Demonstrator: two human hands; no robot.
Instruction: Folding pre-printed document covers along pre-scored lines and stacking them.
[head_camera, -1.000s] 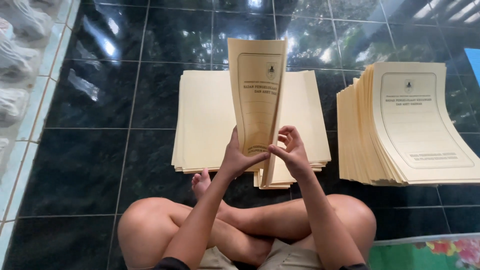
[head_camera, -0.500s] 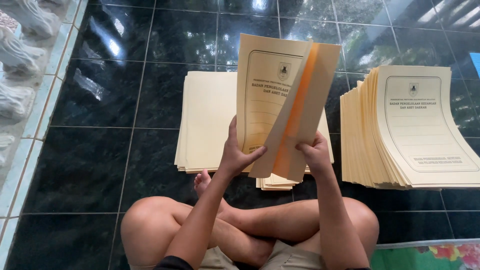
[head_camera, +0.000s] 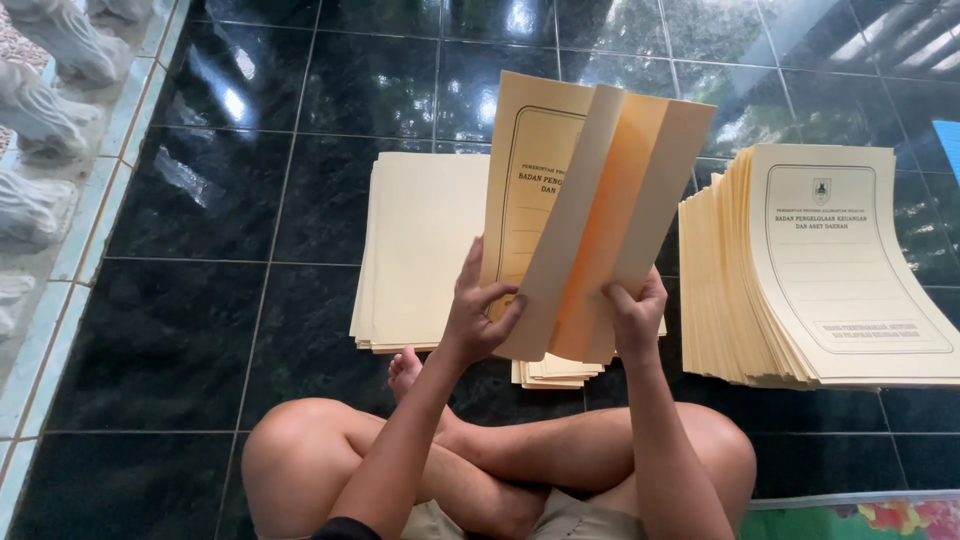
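Cream folder (head_camera: 590, 220) held up mid-scene, half folded over, above crossed legs (head_camera: 500, 460). Left hand (head_camera: 478, 312) clamped on its near left edge, right hand (head_camera: 636, 318) gripping the near right. Flat stack (head_camera: 425, 250) behind, printed stack (head_camera: 810, 270) to the right, dark tiles (head_camera: 200, 300) underneath.

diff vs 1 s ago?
The cream folder held in both hands went from folded shut to swung open, its flap turning right. Left hand and right hand keep their hold at its bottom edge. Both floor stacks unchanged.
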